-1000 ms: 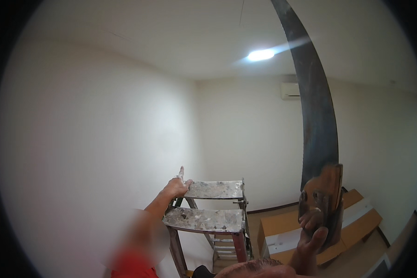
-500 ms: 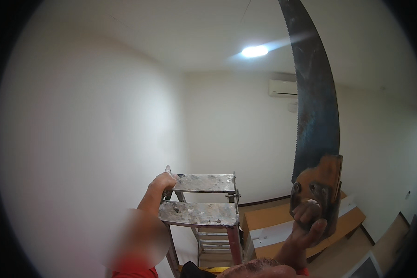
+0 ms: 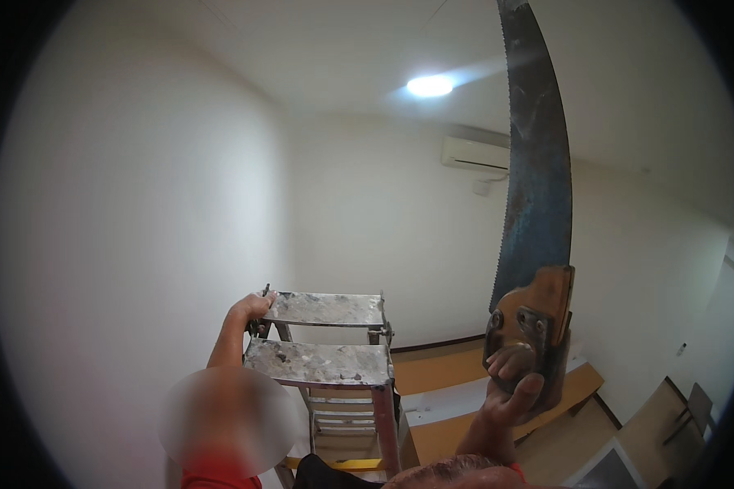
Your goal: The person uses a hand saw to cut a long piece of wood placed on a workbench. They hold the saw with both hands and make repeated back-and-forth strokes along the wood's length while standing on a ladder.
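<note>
My right hand [image 3: 514, 383] is wrapped round the wooden handle of a hand saw [image 3: 540, 171]. The saw stands almost upright, its toothed edge facing left and its dark, rust-stained blade reaching up to the top of the picture. Close to the white wall, my left hand [image 3: 253, 306] grips the left end of the top of a stepladder [image 3: 322, 310]. Pale paint spatters cover the ladder's top and the step below it. Lower rungs show between its rails.
Beyond the ladder stands a long wooden desk [image 3: 575, 387] with a white strip along it. A white wall [image 3: 98, 269] rises close on the left. An air conditioner [image 3: 473, 153] hangs on the far wall, and a lit lamp [image 3: 430, 85] is on the ceiling. A chair [image 3: 695, 407] stands far right.
The whole view has shifted: ladder, saw, desk and lamp all sit further left, and the chair shows at far right. Both hands keep their grips.
</note>
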